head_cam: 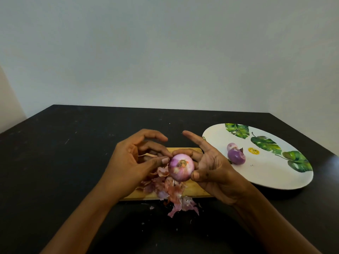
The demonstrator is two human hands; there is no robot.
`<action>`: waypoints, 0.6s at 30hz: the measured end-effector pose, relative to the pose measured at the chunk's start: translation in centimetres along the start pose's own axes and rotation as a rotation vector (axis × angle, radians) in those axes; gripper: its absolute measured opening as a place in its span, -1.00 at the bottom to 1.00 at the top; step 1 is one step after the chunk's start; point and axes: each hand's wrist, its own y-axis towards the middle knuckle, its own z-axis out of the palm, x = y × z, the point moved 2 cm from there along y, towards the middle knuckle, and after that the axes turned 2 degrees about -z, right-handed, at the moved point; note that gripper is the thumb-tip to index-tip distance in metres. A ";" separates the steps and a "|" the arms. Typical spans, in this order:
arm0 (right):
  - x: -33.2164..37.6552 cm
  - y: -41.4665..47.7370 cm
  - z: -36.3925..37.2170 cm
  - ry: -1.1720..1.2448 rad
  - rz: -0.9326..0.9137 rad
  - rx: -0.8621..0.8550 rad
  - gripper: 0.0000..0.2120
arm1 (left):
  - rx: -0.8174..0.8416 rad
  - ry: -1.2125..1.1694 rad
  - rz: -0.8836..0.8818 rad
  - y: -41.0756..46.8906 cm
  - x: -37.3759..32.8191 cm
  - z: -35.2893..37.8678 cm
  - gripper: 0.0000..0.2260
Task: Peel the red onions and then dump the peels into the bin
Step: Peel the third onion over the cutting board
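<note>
A pale purple peeled onion (181,167) hangs above the wooden cutting board (194,192), root end toward me. My right hand (211,167) grips it between thumb and curled fingers, index finger pointing up. My left hand (135,158) is at the onion's left side, thumb tip touching its skin, other fingers curled above. A heap of pink and brown peels (172,193) lies on the board and spills over its near edge onto the table. Two purple onions (236,156) sit on the plate. No bin is in view.
A white oval plate (271,173) with green leaf prints lies on the right of the black table (64,153). A plain wall stands behind the table's far edge. Small peel scraps dot the table near the board.
</note>
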 end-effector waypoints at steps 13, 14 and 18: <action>-0.9 0.6 -0.8 -0.007 -0.029 -0.216 -0.05 | 0.091 0.195 0.048 -0.4 1.9 1.7 -0.82; -1.0 0.7 -0.9 -0.037 -0.043 -0.254 -0.13 | 0.098 0.207 0.045 -0.4 1.9 1.8 -0.82; -1.2 0.9 -0.9 -0.153 -0.077 -0.388 -0.25 | 0.092 0.211 0.046 -0.4 1.8 1.7 -0.82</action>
